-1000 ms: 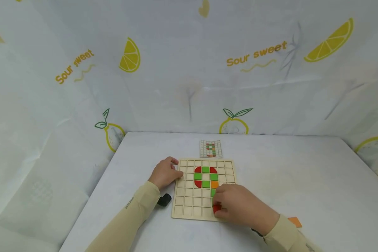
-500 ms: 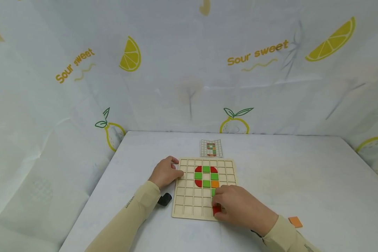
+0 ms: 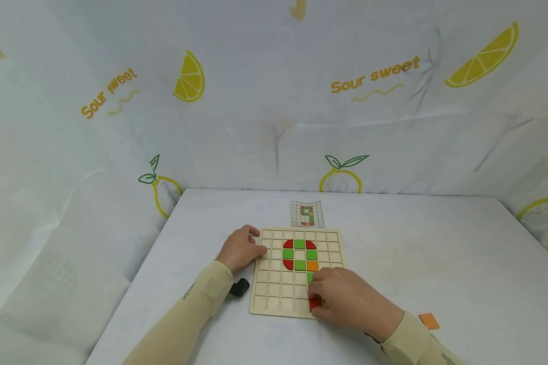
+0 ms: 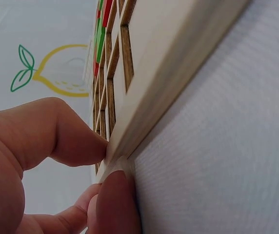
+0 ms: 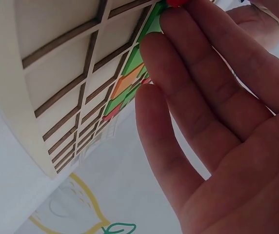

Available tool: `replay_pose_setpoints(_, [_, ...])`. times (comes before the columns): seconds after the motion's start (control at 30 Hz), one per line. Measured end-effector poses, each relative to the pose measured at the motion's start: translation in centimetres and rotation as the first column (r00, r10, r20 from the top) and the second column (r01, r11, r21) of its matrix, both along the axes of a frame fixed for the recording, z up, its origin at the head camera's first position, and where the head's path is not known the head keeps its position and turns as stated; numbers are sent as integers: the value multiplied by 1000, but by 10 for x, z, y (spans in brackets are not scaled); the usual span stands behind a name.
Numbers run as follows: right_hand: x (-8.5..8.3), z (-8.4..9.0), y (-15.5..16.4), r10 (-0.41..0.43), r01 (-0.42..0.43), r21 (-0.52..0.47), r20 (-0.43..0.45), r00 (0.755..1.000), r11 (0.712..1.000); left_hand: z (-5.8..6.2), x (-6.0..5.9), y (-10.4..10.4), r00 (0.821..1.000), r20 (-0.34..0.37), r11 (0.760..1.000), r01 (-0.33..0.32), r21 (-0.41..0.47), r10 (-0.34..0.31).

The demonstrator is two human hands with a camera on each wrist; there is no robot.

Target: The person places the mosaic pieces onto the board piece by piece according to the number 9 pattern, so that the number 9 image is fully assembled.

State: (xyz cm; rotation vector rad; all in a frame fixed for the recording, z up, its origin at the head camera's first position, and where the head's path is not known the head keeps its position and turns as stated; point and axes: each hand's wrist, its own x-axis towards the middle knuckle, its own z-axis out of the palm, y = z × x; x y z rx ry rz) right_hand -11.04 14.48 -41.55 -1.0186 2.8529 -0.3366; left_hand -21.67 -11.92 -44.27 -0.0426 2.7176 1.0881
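A square wooden grid board [image 3: 274,290] lies on the table, with red, green and orange tiles set in its cells. My left hand [image 3: 241,249] is at the board's left edge, and its thumb and fingers pinch that edge in the left wrist view. Over the lower right of the board, my right hand [image 3: 349,296] holds a red tile [image 3: 315,304] between thumb and fingers at a bottom-row cell. Just above this tile, a green tile [image 3: 310,278] is partly covered by the right hand. The right wrist view shows the other fingers [image 5: 178,73] extended beside the grid.
Behind the board lies a small card [image 3: 307,214] printed with a coloured grid pattern. A loose orange tile [image 3: 429,321] is on the table by the right sleeve. Near the left wrist sits a small black object [image 3: 239,287]. A patterned cloth [image 3: 237,126] hangs behind the table.
The red tile under my right fingers has turned slightly and now lines up with its cell. My left hand keeps its place on the board's edge.
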Motion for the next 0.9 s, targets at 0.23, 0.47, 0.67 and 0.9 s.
replay_pose_setpoints(0.23, [0,0,0,1,-1,3,-7,1000,1000,0,0,-1,1000,-3,1000,3,0,-3])
replay_pose_setpoints(0.47, [-1,0,0,9,-9,0,-18,1000,1000,1,-1,-1,1000,-2,1000,6,-1,-6])
replay_pose_setpoints(0.67, [-1,0,0,12,-12,1,-20,1000,1000,0,-2,-1,1000,-3,1000,6,-2,-6])
replay_pose_setpoints(0.9, [0,1,0,4,-4,14,-13,1000,1000,-1,-2,-1,1000,3,1000,2,-4,-2])
